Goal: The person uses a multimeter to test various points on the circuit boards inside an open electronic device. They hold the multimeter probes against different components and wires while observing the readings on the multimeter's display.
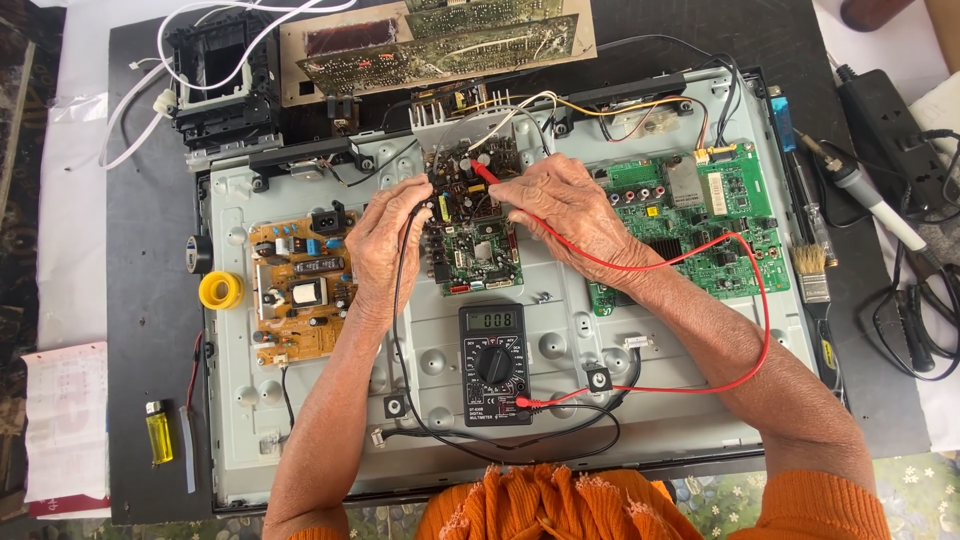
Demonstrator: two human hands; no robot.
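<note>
Circuit board (478,235), small, green and dark, lies on the grey metal back panel (560,400) of an opened flat screen, near its upper middle, and both hands work over it. The left hand (385,245) has its grip pinched together on a black probe (430,203) at the board's left edge. The right hand (565,210) has its grip clamped on a red probe (487,173), whose tip touches the upper part of the board.

A black multimeter (494,363) lies just below the board, between the forearms, its dial in the middle and a small display on top. The red lead (760,310) loops wide over the right wrist and runs back to the meter's lower corner; the black lead (400,340) drops under the left hand and curls along the panel's lower edge, so both wires cross the working space.

Left of the left hand sits an orange power board (300,295); right of the right hand a larger green main board (700,225). On the dark counter (150,300) lie a yellow tape roll (221,290), a yellow lighter (159,432), a paintbrush (812,270) and a soldering iron (870,200). More boards (440,40) and a black plastic frame (220,75) lie beyond the panel.
</note>
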